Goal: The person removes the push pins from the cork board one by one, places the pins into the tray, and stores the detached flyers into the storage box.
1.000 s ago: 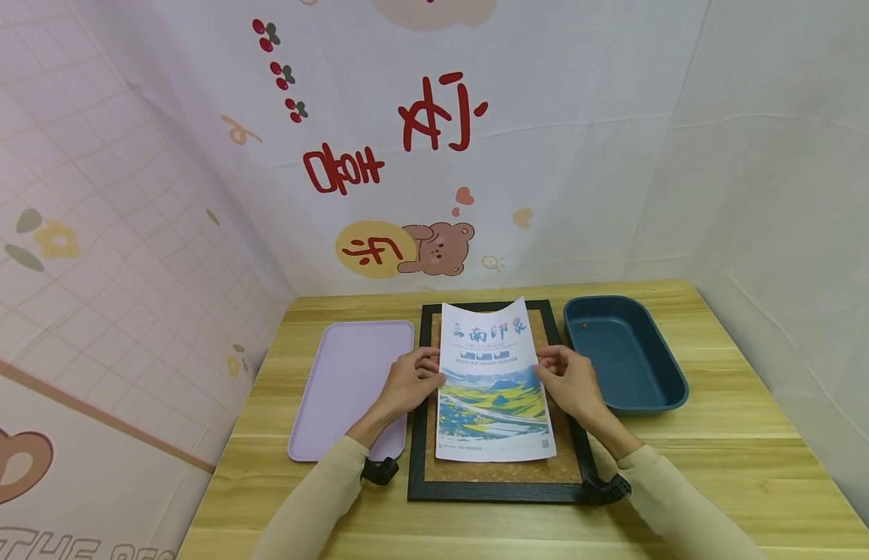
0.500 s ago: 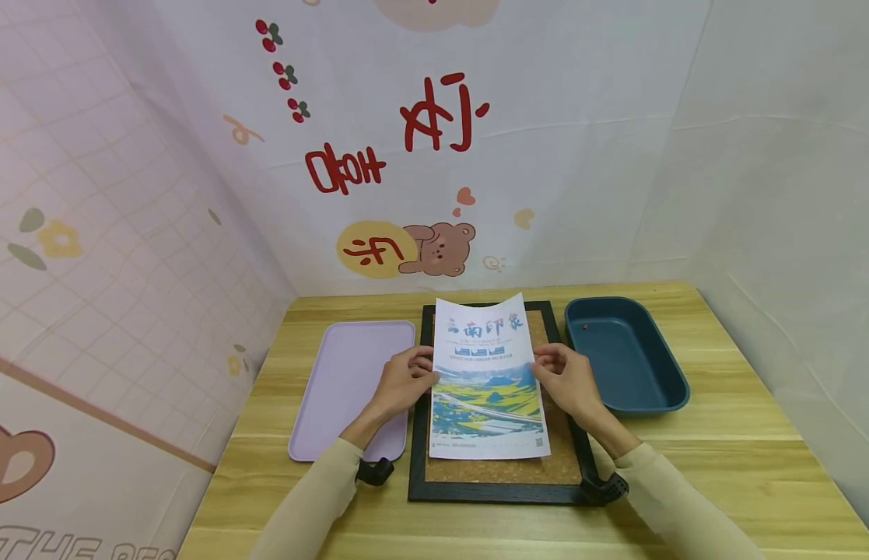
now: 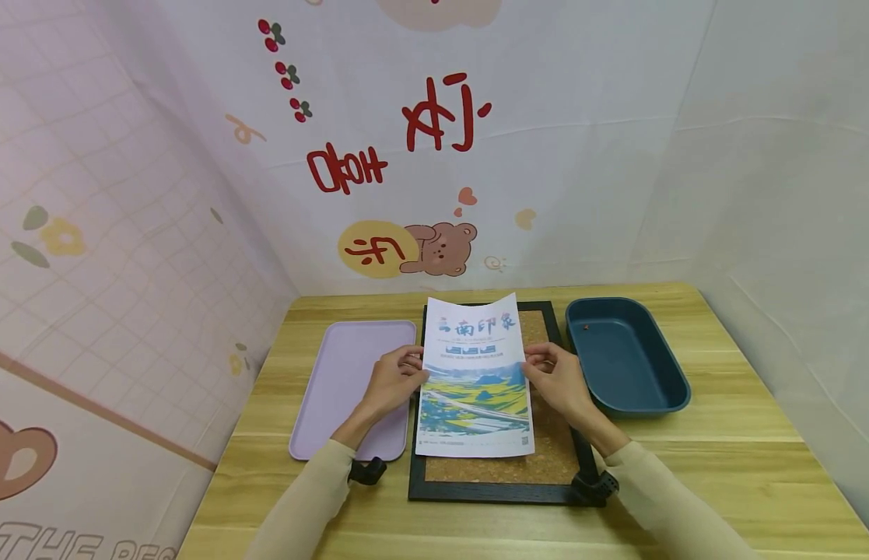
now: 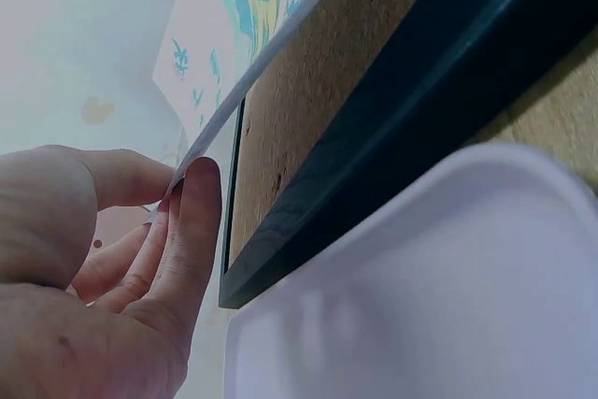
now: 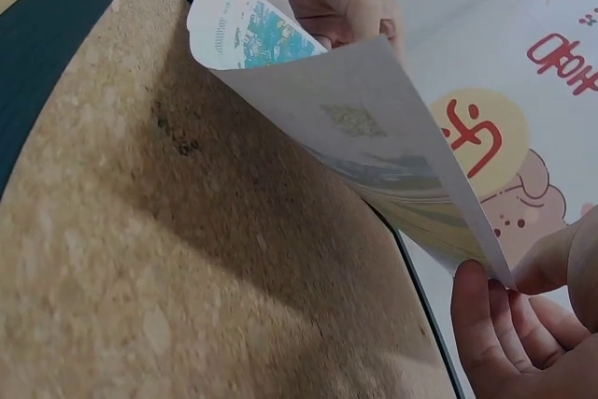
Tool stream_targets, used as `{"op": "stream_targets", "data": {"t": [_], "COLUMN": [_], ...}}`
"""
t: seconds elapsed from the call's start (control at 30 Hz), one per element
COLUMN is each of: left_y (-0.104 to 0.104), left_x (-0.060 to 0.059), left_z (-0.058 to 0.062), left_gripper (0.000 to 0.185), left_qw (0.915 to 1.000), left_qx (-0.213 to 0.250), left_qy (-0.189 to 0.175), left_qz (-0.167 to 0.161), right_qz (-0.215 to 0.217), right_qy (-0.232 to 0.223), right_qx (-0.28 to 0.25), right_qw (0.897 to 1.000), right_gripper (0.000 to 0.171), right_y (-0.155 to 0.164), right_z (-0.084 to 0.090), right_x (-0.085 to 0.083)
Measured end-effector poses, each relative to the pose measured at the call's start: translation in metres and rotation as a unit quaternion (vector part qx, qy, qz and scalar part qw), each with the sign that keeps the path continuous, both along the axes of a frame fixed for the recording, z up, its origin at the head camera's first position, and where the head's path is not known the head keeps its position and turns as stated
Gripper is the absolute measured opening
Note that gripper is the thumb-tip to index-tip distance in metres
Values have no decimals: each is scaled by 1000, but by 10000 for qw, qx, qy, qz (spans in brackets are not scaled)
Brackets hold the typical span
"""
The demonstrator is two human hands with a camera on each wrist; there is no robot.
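A printed poster [image 3: 474,389] with Chinese lettering and a blue, green and yellow landscape is held over a black-framed cork board [image 3: 500,470]. My left hand [image 3: 394,381] pinches its left edge between thumb and fingers. On the opposite edge, my right hand [image 3: 556,379] pinches it the same way. In the right wrist view the poster [image 5: 346,119] bows upward off the cork [image 5: 140,221], casting a shadow there. The left wrist view shows the sheet's edge raised above the frame [image 4: 346,156]. Much of the cork is hidden under the poster in the head view.
A lilac tray [image 3: 336,389] lies left of the board, close to its frame. To the right stands a dark blue basin [image 3: 626,373] with a small red item [image 3: 585,327] inside. Behind the wooden table [image 3: 742,467] hangs a white printed curtain [image 3: 581,155].
Both hands have shifted left, carrying the poster with them. More cork now shows along the board's right side, and the poster covers part of the left frame bar.
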State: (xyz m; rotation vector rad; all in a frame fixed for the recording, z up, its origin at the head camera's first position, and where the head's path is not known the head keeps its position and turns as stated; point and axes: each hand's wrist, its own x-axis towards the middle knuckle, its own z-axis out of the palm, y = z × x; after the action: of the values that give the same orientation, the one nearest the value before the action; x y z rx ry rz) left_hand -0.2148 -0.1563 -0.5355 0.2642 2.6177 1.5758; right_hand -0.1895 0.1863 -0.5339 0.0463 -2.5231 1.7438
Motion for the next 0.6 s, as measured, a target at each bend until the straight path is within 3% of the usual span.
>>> {"op": "stream_targets", "data": {"t": [0.37, 0.6], "left_y": [-11, -19], "left_x": [0, 0], "left_z": [1, -1], "left_gripper": [44, 45], "left_qw": [9999, 9997], "left_qx": [-8, -19], "left_qy": [52, -26], "left_qz": [112, 232], "right_qz": [-12, -2], "right_qy": [-209, -248], "right_qx": [-339, -256], "right_qw": [9992, 9994], "right_gripper": [30, 28], "right_y": [-15, -24], "right_z": [-4, -6], "right_x": [-5, -6]}}
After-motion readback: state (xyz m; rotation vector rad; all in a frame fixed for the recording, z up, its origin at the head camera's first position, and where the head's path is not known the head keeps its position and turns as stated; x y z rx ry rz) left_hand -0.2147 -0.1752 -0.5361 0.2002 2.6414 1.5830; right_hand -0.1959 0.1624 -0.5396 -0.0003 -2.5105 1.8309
